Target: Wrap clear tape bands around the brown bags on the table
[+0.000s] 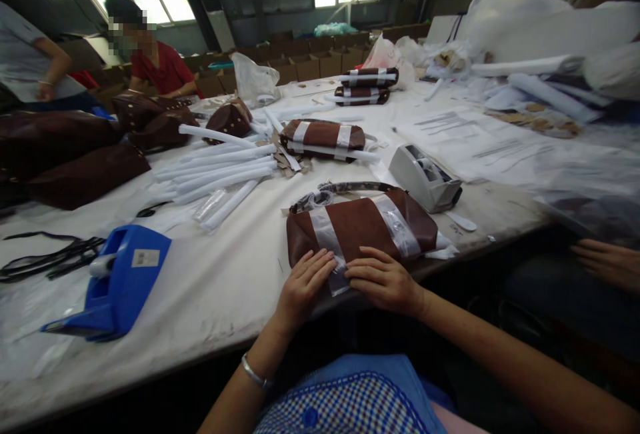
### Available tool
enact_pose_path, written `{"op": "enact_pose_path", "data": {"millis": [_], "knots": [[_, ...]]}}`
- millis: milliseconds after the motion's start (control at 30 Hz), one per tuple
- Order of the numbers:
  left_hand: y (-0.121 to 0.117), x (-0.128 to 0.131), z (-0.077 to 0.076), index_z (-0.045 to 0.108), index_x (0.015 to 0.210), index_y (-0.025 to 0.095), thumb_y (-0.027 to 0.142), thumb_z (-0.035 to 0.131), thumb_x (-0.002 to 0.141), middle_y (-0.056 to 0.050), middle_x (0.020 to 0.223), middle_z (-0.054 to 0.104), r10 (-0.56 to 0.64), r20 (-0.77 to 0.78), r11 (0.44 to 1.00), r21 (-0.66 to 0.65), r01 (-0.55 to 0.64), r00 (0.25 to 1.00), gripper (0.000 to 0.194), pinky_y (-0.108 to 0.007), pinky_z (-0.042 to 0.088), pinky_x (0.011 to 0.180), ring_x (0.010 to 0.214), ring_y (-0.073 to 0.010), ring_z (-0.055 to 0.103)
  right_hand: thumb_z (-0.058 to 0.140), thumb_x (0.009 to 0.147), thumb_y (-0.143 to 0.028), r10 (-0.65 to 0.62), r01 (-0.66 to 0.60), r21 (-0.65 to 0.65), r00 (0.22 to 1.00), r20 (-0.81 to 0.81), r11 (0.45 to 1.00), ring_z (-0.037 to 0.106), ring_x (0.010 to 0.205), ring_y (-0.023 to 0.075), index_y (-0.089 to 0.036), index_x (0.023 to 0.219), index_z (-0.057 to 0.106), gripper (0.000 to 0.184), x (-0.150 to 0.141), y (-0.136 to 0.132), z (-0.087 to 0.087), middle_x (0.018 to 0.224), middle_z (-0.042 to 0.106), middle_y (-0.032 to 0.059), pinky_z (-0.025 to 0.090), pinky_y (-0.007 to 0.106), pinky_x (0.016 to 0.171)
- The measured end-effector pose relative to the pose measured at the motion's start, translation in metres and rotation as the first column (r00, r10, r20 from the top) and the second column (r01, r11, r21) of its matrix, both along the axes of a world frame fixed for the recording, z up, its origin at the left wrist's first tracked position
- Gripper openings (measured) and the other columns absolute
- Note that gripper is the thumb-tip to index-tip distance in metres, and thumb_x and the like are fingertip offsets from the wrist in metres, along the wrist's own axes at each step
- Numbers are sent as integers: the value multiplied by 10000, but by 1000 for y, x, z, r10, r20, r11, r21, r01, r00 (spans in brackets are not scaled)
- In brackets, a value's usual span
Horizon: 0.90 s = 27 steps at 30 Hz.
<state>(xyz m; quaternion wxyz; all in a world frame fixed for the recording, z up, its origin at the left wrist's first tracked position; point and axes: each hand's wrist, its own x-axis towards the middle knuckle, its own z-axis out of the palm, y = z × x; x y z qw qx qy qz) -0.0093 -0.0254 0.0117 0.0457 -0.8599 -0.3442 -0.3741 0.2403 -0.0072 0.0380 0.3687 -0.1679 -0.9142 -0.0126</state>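
Observation:
A brown handbag lies on its side at the table's front edge, its patterned handle toward the back. Two clear tape strips cross its body. My left hand rests on the bag's front, fingers stretched out flat by the left strip. On the other side of that strip, my right hand lies against the bag with its fingers extended. The loose strip end hangs between both hands. Both thumbs are mostly hidden.
A grey tape dispenser stands behind the bag, a blue one at left. White rolls, a taped bag and brown bags lie beyond. Another person's hand is at right; a person in red sits across.

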Motion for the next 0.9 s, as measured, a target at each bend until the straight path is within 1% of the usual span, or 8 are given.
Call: {"op": "enact_pose_path", "data": {"millis": [167,267,400,533,600,700,800,900], "knots": [[-1,1,0,490,1424,203,97,471,982,-92,1358,635,-5,0,1000,-14,5,1000,456,-438,446,1131,1351,-200,513,591,854,-180,-21,1,-188,994,-105,982,700,1031,188,-265,1116,643,280,1,-9,12,1022,761,15,440,460,1113],[-1,1,0,486,1424,199,96,471,983,-94,1362,632,-13,6,1000,-17,13,1000,453,-450,448,1128,1354,-204,510,601,890,-274,-90,49,-234,982,-166,971,696,1013,216,-250,1092,634,206,-10,-7,16,993,743,41,462,478,1086],[-1,1,-1,480,1424,197,105,484,983,-92,1366,629,-15,13,1000,-20,15,1000,450,-460,442,1131,1351,-208,515,638,929,-302,-199,186,-144,977,-80,972,665,1022,214,-222,1065,628,158,-27,3,4,998,724,56,472,438,1072],[0,0,-4,502,1397,186,99,494,973,-97,1354,638,-24,8,999,-40,24,1000,434,-441,439,1134,1338,-201,529,599,956,-248,-215,215,-49,977,-1,975,643,997,203,-218,1014,649,83,-29,8,-15,958,714,47,487,396,1021],[0,-1,-3,507,1385,180,79,491,963,-97,1346,644,-29,14,998,-57,30,999,435,-436,438,1134,1332,-196,534,553,966,-182,-216,216,-8,976,1,976,629,1022,198,-217,1019,657,121,-26,8,-22,982,712,49,485,384,1010],[-4,-3,3,508,1374,183,67,484,943,-101,1378,619,-58,12,989,-133,59,998,447,-457,417,1147,1359,-205,506,522,959,-124,-208,208,42,978,-2,977,615,1038,191,-215,1022,670,184,-24,7,-26,995,709,49,477,370,1007],[-9,-2,12,505,1373,183,167,581,913,-121,1428,572,-66,1,959,-275,63,998,467,-506,378,1171,1391,-245,466,527,957,-132,-213,212,63,977,4,975,611,1037,187,-225,1003,683,187,-27,9,-26,986,709,44,470,363,1014],[-12,4,13,545,1313,191,231,627,915,-116,1367,623,9,36,965,-262,1,999,408,-504,405,1152,1335,-242,532,533,957,-137,-222,221,55,975,8,974,615,1040,191,-215,1010,688,182,-29,11,-24,987,713,52,477,364,1011]]}}
